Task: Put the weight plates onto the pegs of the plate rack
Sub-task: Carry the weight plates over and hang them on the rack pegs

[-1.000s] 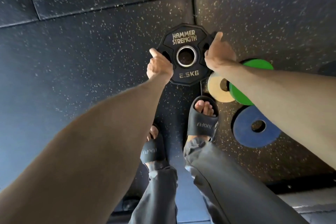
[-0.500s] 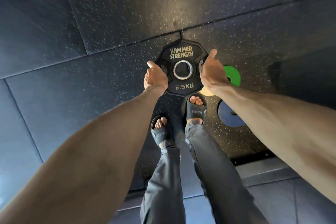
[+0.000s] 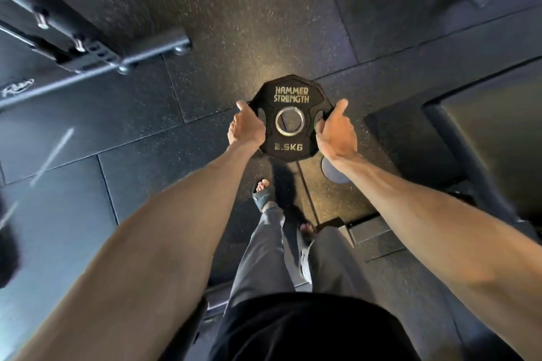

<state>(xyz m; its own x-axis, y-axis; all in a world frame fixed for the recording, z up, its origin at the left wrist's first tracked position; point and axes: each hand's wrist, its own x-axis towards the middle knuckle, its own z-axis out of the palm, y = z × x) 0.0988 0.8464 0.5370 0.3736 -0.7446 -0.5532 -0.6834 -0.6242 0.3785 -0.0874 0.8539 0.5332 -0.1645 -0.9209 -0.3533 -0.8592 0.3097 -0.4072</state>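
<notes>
A black 2.5 kg weight plate (image 3: 289, 97) marked HAMMER STRENGTH is held flat in the air above the floor. My left hand (image 3: 245, 127) grips its left edge through the handle slot. My right hand (image 3: 337, 132) grips the right edge the same way, thumb pointing up. A grey metal peg (image 3: 158, 45) of the plate rack (image 3: 73, 38) juts out at the upper left, bare, well away from the plate. A blue plate (image 3: 333, 174) lies on the floor, partly hidden under my right wrist.
Dark speckled rubber floor tiles (image 3: 234, 9) spread all around. My feet in black slides (image 3: 262, 196) stand below the plate. A dark bench or machine frame (image 3: 469, 132) fills the right side. A grey block (image 3: 369, 231) lies by my right leg.
The plate has been lifted higher off the floor with both hands still on it. The view has swung up and left, bringing the rack peg in and hiding the green and cream plates.
</notes>
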